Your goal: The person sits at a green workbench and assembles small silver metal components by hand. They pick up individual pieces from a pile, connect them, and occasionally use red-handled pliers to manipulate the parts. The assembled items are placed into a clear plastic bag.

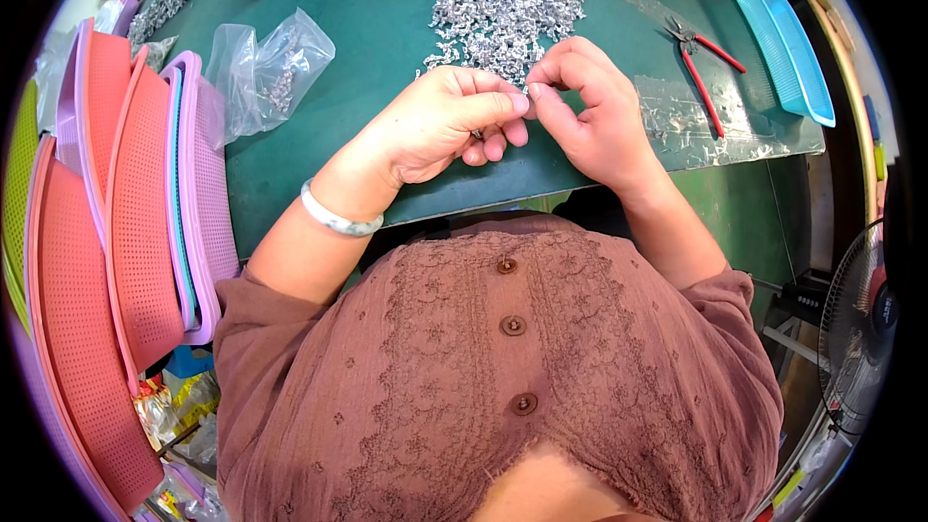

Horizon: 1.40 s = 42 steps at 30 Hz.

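At the near edge of the green table [387,34], my left hand [454,116] and my right hand [590,106] meet fingertip to fingertip. Both are closed in a pinch. Whatever lies between the fingertips is tiny and mostly covered by them. A bit of something dark and shiny shows under the curled fingers of my left hand, too small to name. Just beyond my hands spreads a heap of small silver metal pieces [507,5]. A pale bangle circles my left wrist.
Red-handled pliers [688,43] lie open to the right, near a blue plastic basket [778,39]. On the left sit a clear plastic bag [275,68] with several small pieces inside and stacked pink and purple baskets [145,261]. A fan [855,329] stands at the lower right.
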Each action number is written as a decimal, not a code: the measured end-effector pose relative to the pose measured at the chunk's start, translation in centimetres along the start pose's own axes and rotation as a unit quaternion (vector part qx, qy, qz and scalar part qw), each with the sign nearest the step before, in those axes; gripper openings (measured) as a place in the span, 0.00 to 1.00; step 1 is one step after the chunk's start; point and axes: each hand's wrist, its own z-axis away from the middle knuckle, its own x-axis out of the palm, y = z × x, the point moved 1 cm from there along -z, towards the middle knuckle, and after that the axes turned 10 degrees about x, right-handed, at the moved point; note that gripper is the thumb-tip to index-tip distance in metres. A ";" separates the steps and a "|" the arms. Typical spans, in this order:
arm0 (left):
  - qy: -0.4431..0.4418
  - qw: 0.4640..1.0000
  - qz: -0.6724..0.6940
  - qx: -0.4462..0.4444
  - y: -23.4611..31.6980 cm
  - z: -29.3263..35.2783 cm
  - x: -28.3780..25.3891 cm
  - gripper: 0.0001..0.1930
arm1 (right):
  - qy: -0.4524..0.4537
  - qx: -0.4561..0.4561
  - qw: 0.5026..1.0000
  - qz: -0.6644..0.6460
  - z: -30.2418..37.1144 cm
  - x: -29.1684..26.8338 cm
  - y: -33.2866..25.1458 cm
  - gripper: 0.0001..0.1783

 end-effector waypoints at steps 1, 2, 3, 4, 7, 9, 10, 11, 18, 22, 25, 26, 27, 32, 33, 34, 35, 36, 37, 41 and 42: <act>-0.004 1.000 0.004 0.003 -0.1 0.0 0.0 0.07 | 0.001 -0.013 1.000 0.006 0.0 0.0 0.0 0.05; -0.008 1.000 0.009 0.007 -0.1 0.0 -0.1 0.07 | 0.003 -0.025 1.000 0.012 -0.1 0.0 -0.1 0.05; -0.011 1.000 0.005 0.013 -0.2 0.0 -0.2 0.06 | 0.004 -0.038 0.999 0.018 -0.1 0.0 -0.1 0.06; -0.014 1.000 0.001 0.019 -0.2 -0.1 -0.3 0.06 | 0.002 -0.042 0.999 0.018 -0.1 -0.1 -0.1 0.06; -0.004 0.998 -0.040 0.042 -0.3 -0.1 -0.2 0.05 | -0.006 -0.049 0.999 0.009 -0.1 -0.2 0.0 0.06; 0.008 0.995 -0.083 0.061 -0.4 -0.1 -0.1 0.05 | -0.015 -0.045 0.999 -0.010 0.0 -0.4 0.0 0.07; 0.014 0.992 -0.106 0.072 -0.4 -0.1 0.0 0.05 | -0.020 -0.044 0.999 -0.012 0.0 -0.5 0.0 0.07; 0.019 0.988 -0.129 0.082 -0.3 -0.1 0.1 0.05 | -0.024 -0.042 0.999 -0.015 -0.1 -0.6 0.0 0.07; 0.025 0.987 -0.132 0.085 -0.2 0.0 0.4 0.06 | -0.036 -0.052 0.998 -0.009 -0.1 -0.6 0.1 0.06; 0.032 0.988 -0.127 0.086 -0.1 -0.1 0.1 0.07 | -0.017 -0.040 0.999 -0.009 -0.4 -0.8 0.4 0.06; 0.048 0.989 -0.117 0.078 -0.1 -0.1 -0.1 0.07 | 0.020 0.001 0.996 0.087 -0.6 -1.4 1.4 0.04; 0.055 0.989 -0.112 0.074 -0.1 -0.1 -0.1 0.06 | 0.015 -0.007 0.993 0.118 -0.4 -1.4 1.6 0.04; 0.060 0.990 -0.101 0.073 -0.1 -0.2 -0.2 0.06 | 0.010 -0.015 0.989 0.150 -0.3 -1.4 1.8 0.04; 0.052 0.995 0.003 0.088 -0.2 -0.4 -0.9 0.04 | -0.036 -0.022 0.976 0.214 -0.1 -1.2 1.7 0.05; 0.047 0.995 0.018 0.082 -0.2 -0.5 -1.0 0.04 | -0.055 -0.019 0.977 0.205 -0.1 -1.3 1.5 0.05; 0.044 0.996 0.032 0.076 -0.1 -0.4 -1.0 0.05 | -0.074 -0.016 0.978 0.194 -0.1 -1.4 1.4 0.05; 0.041 0.996 0.047 0.070 0.0 -0.4 -1.0 0.06 | -0.076 -0.013 0.980 0.182 -0.1 -1.4 1.4 0.04; 0.040 0.996 0.046 0.071 0.0 -0.4 -1.1 0.06 | -0.077 -0.010 0.982 0.169 -0.1 -1.4 1.5 0.04; 0.038 0.996 0.045 0.072 0.0 -0.4 -1.2 0.07 | -0.078 -0.007 0.984 0.158 -0.1 -1.4 1.5 0.04; 0.038 0.996 0.027 0.077 0.0 -0.4 -1.3 0.08 | -0.053 -0.015 0.983 0.172 -0.3 -1.2 1.6 0.05; 0.040 0.996 0.021 0.076 0.0 -0.3 -1.3 0.09 | -0.053 -0.015 0.982 0.181 -0.3 -1.1 1.5 0.05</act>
